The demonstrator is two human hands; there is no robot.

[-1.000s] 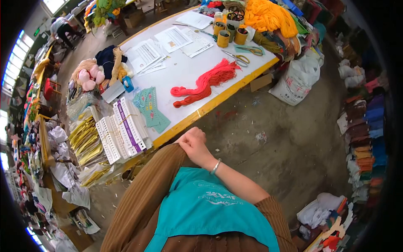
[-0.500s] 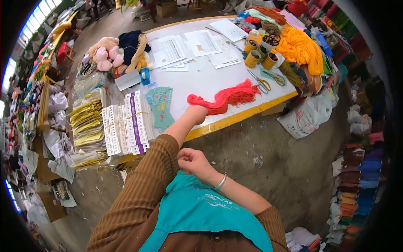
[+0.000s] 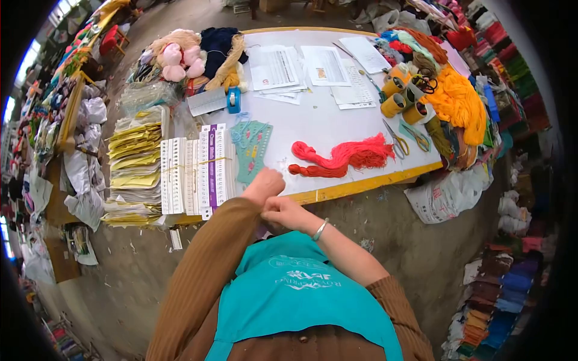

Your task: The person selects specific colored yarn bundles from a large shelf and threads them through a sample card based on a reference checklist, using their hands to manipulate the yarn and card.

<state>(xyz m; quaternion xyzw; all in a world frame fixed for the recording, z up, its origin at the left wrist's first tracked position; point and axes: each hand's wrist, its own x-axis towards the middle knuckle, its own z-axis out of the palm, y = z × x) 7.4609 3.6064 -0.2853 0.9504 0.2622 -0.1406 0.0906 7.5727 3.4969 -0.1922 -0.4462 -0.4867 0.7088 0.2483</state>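
Observation:
My left hand (image 3: 268,184) is loosely closed over the near table edge, its fingers curled and nothing showing in them. Below it, my right hand (image 3: 293,216), with a silver bangle at the wrist, pinches the cuff of the brown left sleeve (image 3: 244,212). Right of my left hand, and apart from it, lies a bright coral-red hank of yarn (image 3: 340,157) with a loose cut end. A darker red twisted strand (image 3: 319,172) runs along its near side. Green punched cards (image 3: 251,157) lie beyond my left hand.
Bundled white punched cards (image 3: 208,162) and yellow-edged stacks (image 3: 135,156) stand at left. Paper sheets (image 3: 274,69) lie at the back. Scissors (image 3: 398,143), thread cones (image 3: 394,105) and orange yarn (image 3: 457,99) are at right. A blue tape roll (image 3: 234,100) sits left of centre.
My left hand has drawn back from the red yarn toward my body, leaving it on the table. Less bare forearm shows below the left cuff. My right hand stays at that sleeve.

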